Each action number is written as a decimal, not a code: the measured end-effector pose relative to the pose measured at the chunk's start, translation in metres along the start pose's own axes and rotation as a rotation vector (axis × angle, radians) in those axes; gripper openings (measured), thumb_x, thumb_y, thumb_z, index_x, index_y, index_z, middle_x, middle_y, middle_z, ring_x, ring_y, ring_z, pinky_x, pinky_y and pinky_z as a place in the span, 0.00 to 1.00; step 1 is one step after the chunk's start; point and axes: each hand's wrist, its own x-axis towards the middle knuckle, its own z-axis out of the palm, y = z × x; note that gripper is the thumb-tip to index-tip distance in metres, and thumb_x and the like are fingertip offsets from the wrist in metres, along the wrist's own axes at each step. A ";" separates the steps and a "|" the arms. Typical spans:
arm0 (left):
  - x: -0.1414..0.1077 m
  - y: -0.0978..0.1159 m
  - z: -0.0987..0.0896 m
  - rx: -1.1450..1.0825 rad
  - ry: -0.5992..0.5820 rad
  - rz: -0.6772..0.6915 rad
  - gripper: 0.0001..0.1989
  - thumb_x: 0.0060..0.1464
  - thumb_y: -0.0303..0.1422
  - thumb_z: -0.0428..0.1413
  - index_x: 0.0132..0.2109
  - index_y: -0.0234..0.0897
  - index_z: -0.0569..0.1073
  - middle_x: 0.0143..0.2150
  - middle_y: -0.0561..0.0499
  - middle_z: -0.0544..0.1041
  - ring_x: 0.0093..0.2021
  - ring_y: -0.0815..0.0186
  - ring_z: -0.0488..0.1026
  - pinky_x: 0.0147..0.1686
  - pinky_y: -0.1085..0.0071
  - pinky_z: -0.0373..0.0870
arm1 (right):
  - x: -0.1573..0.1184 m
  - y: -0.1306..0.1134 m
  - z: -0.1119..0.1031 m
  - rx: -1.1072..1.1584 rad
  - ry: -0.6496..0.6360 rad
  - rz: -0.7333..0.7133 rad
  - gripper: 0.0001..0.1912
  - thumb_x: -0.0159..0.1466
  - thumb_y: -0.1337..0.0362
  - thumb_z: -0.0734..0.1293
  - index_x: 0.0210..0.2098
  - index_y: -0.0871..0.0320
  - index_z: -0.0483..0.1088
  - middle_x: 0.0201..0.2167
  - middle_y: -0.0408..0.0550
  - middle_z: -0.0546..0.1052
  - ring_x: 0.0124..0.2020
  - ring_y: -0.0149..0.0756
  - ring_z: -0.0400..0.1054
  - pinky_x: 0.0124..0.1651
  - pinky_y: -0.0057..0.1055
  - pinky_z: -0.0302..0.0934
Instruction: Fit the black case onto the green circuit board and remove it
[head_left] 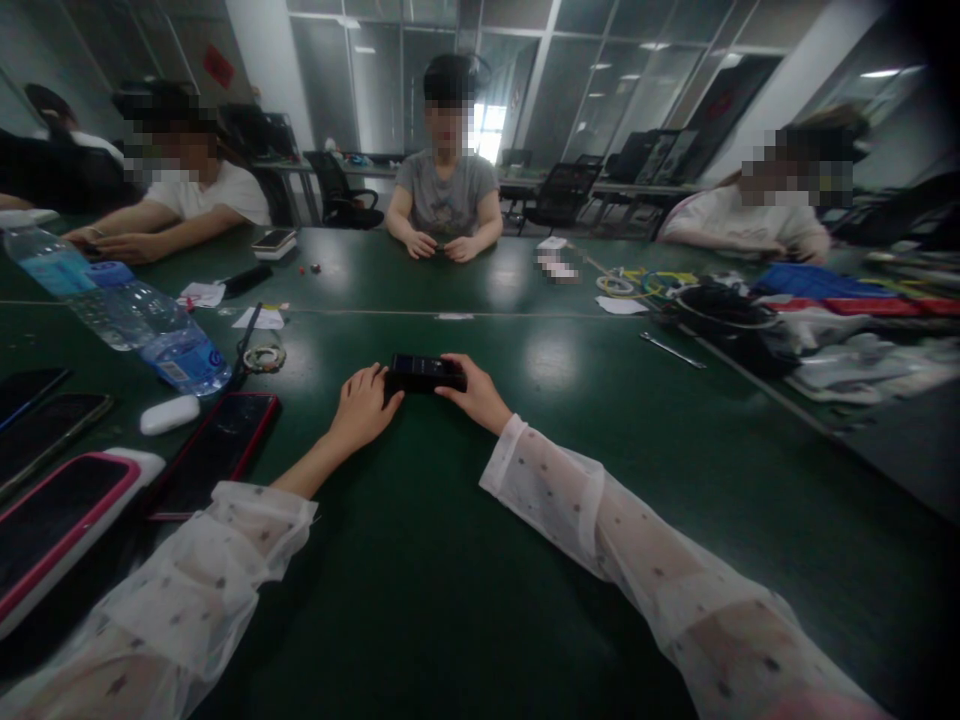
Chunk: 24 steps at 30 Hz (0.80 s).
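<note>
A black box-shaped device (426, 373) with a small lit screen on its upper face is held between my two hands, at or just over the green table (450, 520). My left hand (364, 408) grips its left end, thumb along the near side. At the right end, my right hand (480, 392) has its fingers over the far edge and its thumb on the near side. What the screen reads is too small to make out. Sheer white sleeves with dark stars cover both forearms.
Left of my hands lie a red-edged phone (217, 445), a white earbud case (170, 415), a pink-edged phone (60, 520) and tipped water bottles (176, 350). A wrench (671, 350) and cables (637, 283) lie to the right. Several people sit around the table.
</note>
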 end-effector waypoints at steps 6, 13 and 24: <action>0.000 -0.001 0.003 0.046 0.032 0.014 0.29 0.67 0.45 0.42 0.66 0.28 0.58 0.66 0.34 0.62 0.66 0.48 0.58 0.62 0.50 0.57 | 0.001 0.000 0.002 0.019 0.009 0.012 0.27 0.56 0.68 0.73 0.54 0.54 0.65 0.51 0.50 0.74 0.54 0.43 0.70 0.60 0.47 0.64; 0.000 -0.002 0.005 0.076 0.039 0.029 0.28 0.67 0.44 0.43 0.64 0.29 0.61 0.66 0.34 0.63 0.66 0.48 0.58 0.61 0.49 0.59 | 0.001 -0.003 0.002 0.060 0.033 0.017 0.27 0.56 0.69 0.73 0.53 0.54 0.65 0.51 0.51 0.74 0.54 0.44 0.70 0.59 0.47 0.66; -0.001 -0.003 0.006 0.096 0.041 0.045 0.26 0.67 0.44 0.43 0.63 0.31 0.63 0.66 0.36 0.62 0.66 0.49 0.58 0.61 0.50 0.59 | 0.000 -0.007 0.003 0.142 0.135 -0.031 0.27 0.57 0.61 0.73 0.54 0.52 0.64 0.52 0.51 0.73 0.52 0.44 0.71 0.57 0.47 0.69</action>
